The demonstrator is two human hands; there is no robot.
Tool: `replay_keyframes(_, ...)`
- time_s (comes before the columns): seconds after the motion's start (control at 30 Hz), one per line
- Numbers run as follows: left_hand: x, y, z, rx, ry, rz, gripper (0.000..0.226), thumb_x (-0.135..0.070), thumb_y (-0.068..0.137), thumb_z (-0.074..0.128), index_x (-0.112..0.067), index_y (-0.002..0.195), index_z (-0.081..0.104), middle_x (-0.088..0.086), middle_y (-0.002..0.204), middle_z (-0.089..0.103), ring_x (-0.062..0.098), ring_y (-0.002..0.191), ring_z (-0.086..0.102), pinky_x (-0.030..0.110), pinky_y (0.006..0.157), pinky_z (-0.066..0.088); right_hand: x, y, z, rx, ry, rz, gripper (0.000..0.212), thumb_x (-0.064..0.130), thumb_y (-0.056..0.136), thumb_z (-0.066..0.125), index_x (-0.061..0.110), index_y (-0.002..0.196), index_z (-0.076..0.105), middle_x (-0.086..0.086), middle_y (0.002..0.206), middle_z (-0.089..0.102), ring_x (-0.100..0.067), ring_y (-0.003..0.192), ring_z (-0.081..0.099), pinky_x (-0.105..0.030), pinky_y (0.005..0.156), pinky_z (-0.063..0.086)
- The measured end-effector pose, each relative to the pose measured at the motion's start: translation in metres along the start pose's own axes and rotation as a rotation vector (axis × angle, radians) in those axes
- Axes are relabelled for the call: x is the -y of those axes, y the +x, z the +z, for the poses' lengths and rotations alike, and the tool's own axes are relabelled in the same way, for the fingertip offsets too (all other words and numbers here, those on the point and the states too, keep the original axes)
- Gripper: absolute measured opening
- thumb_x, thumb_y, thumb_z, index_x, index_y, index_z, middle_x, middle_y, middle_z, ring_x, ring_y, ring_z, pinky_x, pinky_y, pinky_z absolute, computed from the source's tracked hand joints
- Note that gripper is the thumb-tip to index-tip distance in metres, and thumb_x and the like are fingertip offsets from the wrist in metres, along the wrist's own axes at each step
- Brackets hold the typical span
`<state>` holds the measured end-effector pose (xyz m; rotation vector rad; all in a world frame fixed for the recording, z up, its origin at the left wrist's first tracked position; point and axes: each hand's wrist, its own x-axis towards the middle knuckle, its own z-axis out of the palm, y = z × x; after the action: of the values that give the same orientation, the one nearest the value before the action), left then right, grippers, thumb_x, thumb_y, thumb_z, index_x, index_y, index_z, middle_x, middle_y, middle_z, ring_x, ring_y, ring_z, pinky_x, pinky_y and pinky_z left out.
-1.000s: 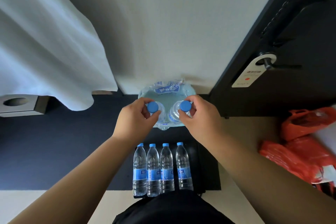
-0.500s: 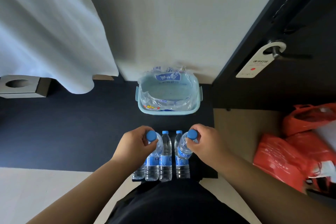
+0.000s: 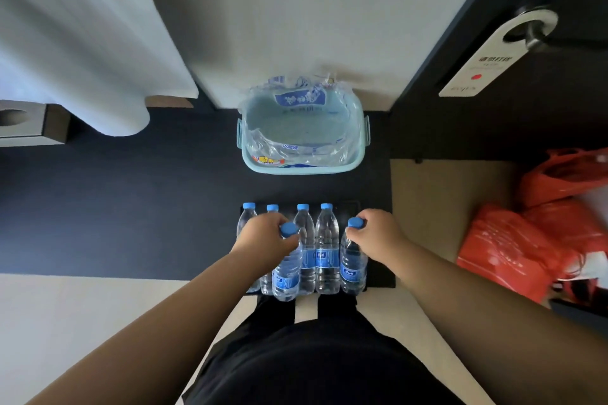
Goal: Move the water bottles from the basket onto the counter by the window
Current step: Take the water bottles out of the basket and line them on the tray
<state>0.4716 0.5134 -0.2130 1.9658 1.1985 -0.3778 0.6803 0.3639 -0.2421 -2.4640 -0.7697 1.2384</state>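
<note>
In the left hand (image 3: 263, 237), a first bottle (image 3: 286, 273) of water, fingers curled round its neck just below the blue cap; upright, in front of the row and overlapping the second one from the left. No telling whether standing or lifted. In the right hand (image 3: 378, 233), a second bottle (image 3: 353, 268), gripped the same way at the neck, upright at the right end of the row, just beside the last one there. Both hands clamped, well apart, the row between them.

Behind them, a row of four bottles (image 3: 326, 253): clear, with blue caps and blue labels, side by side on a black tray (image 3: 378, 276) at the near edge of the dark table (image 3: 131, 207).

Further back, at the far edge of the table and against the pale wall (image 3: 296, 10), a light blue basket (image 3: 296, 169), apart from the row, with crumpled clear plastic wrap (image 3: 296, 148) inside, blue print on it.

At the far left, a box (image 3: 26, 125) with a round hole in its top, just beside the hem of a white curtain (image 3: 82, 43). To the right of the table, a dark door (image 3: 493, 141) with a white hanger sign (image 3: 487, 59) on its handle (image 3: 539, 39). Near the right edge, on a beige surface, red plastic bags (image 3: 526, 240)
</note>
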Motion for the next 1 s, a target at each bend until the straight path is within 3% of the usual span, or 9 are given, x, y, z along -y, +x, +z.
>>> replay_keyframes(0.1, -0.004, 0.015, 0.003, -0.018, 0.024, -0.038, 0.019, -0.039, 0.079, 0.069, -0.031, 0.067, 0.056, -0.011, 0.059, 0.057, 0.002, 0.051, 0.054, 0.019, 0.045, 0.034, 0.004, 0.017, 0.009, 0.026, -0.016, 0.053, 0.011, 0.031, 0.083, 0.070, 0.021, 0.084, 0.066, 0.002, 0.075, 0.068, -0.015, 0.065, 0.066, -0.030, 0.056, 0.050)
replay_keyframes(0.2, -0.006, 0.032, 0.006, -0.022, 0.029, -0.080, 0.015, -0.046, 0.081, 0.066, -0.033, 0.075, 0.060, -0.010, 0.065, 0.063, 0.005, 0.057, 0.060, 0.022, 0.048, 0.044, 0.008, 0.032, 0.018, 0.043, -0.060, 0.100, 0.018, 0.037, 0.087, 0.066, 0.019, 0.091, 0.064, -0.002, 0.081, 0.068, -0.020, 0.067, 0.068, -0.037, 0.059, 0.055)
replay_keyframes(0.37, -0.004, 0.059, 0.009, -0.031, 0.052, -0.124, 0.026, -0.058, 0.078, 0.061, -0.033, 0.082, 0.063, -0.010, 0.066, 0.071, 0.011, 0.059, 0.069, 0.032, 0.056, 0.061, 0.005, 0.051, 0.030, 0.000, -0.109, 0.158, 0.026, 0.041, 0.089, 0.060, 0.018, 0.102, 0.064, -0.001, 0.084, 0.067, -0.019, 0.067, 0.066, -0.029, 0.051, 0.044)
replay_keyframes(0.67, 0.025, 0.092, 0.023, -0.130, 0.077, -0.209, 0.033, -0.061, 0.082, 0.058, -0.029, 0.081, 0.065, -0.008, 0.065, 0.065, 0.012, 0.056, 0.064, 0.023, 0.047, 0.043, -0.011, 0.084, 0.051, -0.125, 0.026, 0.328, 0.039, 0.048, 0.094, 0.063, 0.019, 0.120, 0.068, 0.008, 0.074, 0.061, -0.007, 0.055, 0.055, -0.024, 0.044, 0.033)
replay_keyframes(0.73, 0.031, 0.098, 0.028, -0.129, 0.091, -0.221, 0.035, -0.061, 0.082, 0.058, -0.027, 0.080, 0.064, -0.007, 0.065, 0.065, 0.013, 0.056, 0.064, 0.024, 0.048, 0.046, -0.012, 0.089, 0.055, -0.117, 0.028, 0.323, 0.037, 0.044, 0.096, 0.059, 0.020, 0.123, 0.068, 0.006, 0.078, 0.067, -0.011, 0.059, 0.062, -0.024, 0.047, 0.038)
replay_keyframes(0.8, 0.037, 0.104, 0.033, -0.128, 0.114, -0.233, 0.036, -0.063, 0.082, 0.058, -0.027, 0.079, 0.062, -0.007, 0.064, 0.064, 0.013, 0.054, 0.064, 0.024, 0.048, 0.046, -0.014, 0.092, 0.058, -0.100, 0.051, 0.331, 0.040, 0.038, 0.099, 0.055, 0.020, 0.133, 0.063, -0.001, 0.107, 0.074, -0.020, 0.087, 0.071, -0.026, 0.064, 0.046)
replay_keyframes(0.87, 0.043, 0.107, 0.039, -0.124, 0.143, -0.237, 0.037, -0.064, 0.083, 0.056, -0.027, 0.081, 0.061, -0.008, 0.064, 0.063, 0.013, 0.053, 0.063, 0.023, 0.047, 0.042, -0.015, 0.091, 0.062, -0.108, 0.061, 0.333, 0.047, 0.036, 0.099, 0.055, 0.020, 0.143, 0.056, -0.005, 0.132, 0.067, -0.026, 0.107, 0.068, -0.029, 0.074, 0.046)
replay_keyframes(1.0, 0.054, 0.107, 0.048, -0.108, 0.182, -0.243, 0.041, -0.065, 0.087, 0.051, -0.028, 0.100, 0.063, -0.009, 0.073, 0.066, 0.016, 0.065, 0.064, 0.028, 0.056, 0.051, -0.012, 0.080, 0.070, -0.102, 0.036, 0.299, 0.052, 0.037, 0.097, 0.055, 0.021, 0.146, 0.047, -0.007, 0.115, 0.069, -0.026, 0.084, 0.071, -0.035, 0.065, 0.058)
